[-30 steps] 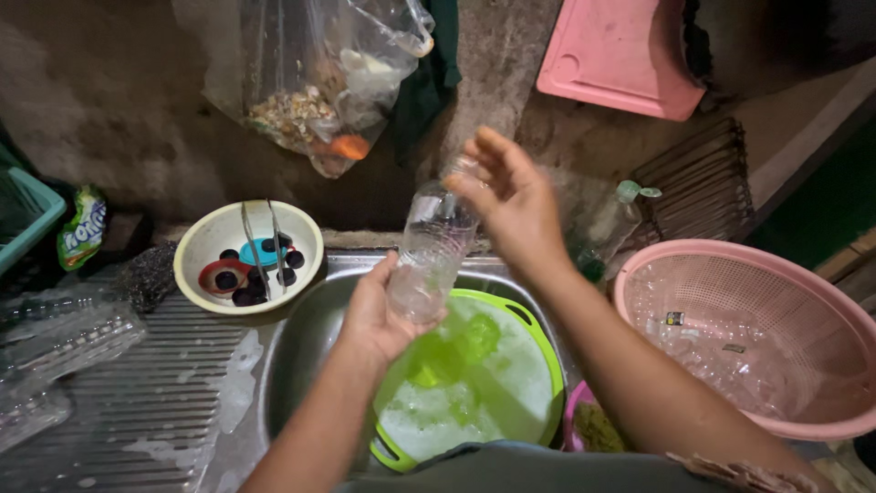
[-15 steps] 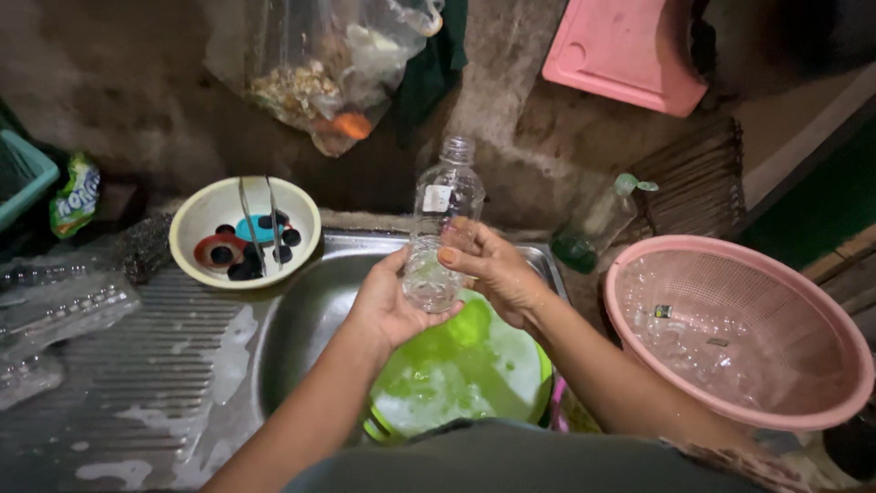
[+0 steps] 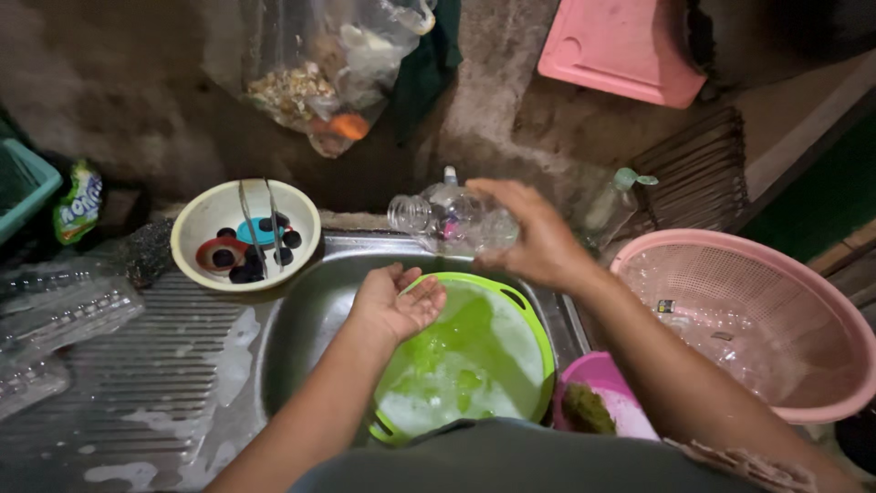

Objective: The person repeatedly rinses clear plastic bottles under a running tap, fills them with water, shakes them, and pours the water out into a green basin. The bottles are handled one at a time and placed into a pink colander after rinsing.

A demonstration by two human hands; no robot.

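Clear plastic is what the bottle [image 3: 452, 219] is made of; it is held on its side above the back edge of the steel sink [image 3: 301, 315], its open neck pointing left. It is grasped around the body from above by the right hand [image 3: 534, 233]. The left hand [image 3: 394, 301] is kept just below and to the left of it, apart from the bottle, palm up and cupped loosely, with nothing held in it.

One green basin [image 3: 529, 315] of soapy water is seen in the sink, directly under the left hand. One cream bowl [image 3: 205, 215] is set at the sink's back left corner, with a pair of metal tongs [image 3: 257, 228] and several dark caps inside; their number cannot be told. One pink colander [image 3: 803, 283] is placed beside the sink's right edge, and one small pink tub [image 3: 602, 374] at its front right corner.

Open room is offered by the wet ribbed drainboard [image 3: 137, 383] on the left. A bag of scraps [image 3: 319, 82] is hung on the wall behind.
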